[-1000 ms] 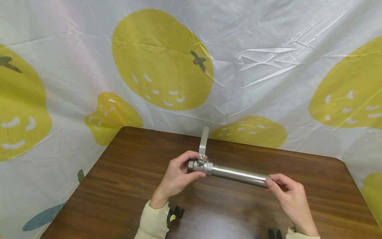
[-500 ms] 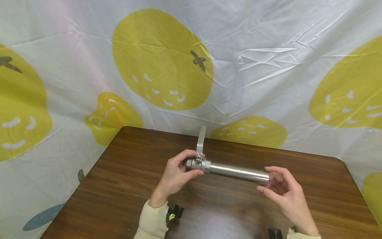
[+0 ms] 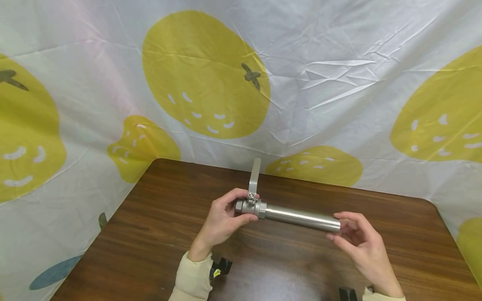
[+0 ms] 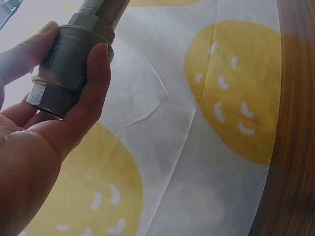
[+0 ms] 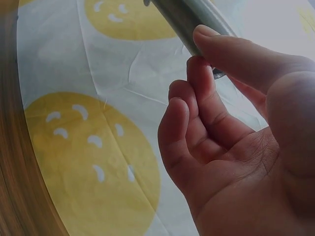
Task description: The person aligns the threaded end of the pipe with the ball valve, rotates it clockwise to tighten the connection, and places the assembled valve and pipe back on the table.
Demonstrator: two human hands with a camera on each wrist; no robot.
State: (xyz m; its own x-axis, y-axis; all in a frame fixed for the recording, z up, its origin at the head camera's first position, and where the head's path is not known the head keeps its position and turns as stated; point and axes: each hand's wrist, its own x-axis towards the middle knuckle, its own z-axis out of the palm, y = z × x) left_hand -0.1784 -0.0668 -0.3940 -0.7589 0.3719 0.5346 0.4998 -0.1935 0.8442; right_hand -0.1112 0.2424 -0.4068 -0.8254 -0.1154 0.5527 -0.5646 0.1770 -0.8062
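Note:
My left hand [image 3: 222,219] grips the body of a steel ball valve [image 3: 249,207] between thumb and fingers. The valve's flat lever handle [image 3: 254,175] points up and away from me. From the valve's right side runs a smooth steel pipe [image 3: 301,218], held above the table. At the pipe's far right end is my right hand [image 3: 363,242], its thumb and fingers curled around the end. In the right wrist view, the thumb lies against the pipe [image 5: 189,19]; the left wrist view shows fingers around the valve's hexagonal end [image 4: 47,96].
A dark wooden table [image 3: 150,234] lies under both hands. Behind it and at its sides hangs a white cloth [image 3: 320,104] with yellow fruit prints. Black straps with small mounts [image 3: 224,266] sit at both wrists.
My right hand has loosened its pinch on the pipe's end, spread its fingers and come back around the end. Valve and pipe have shifted slightly left, the left hand still holding them.

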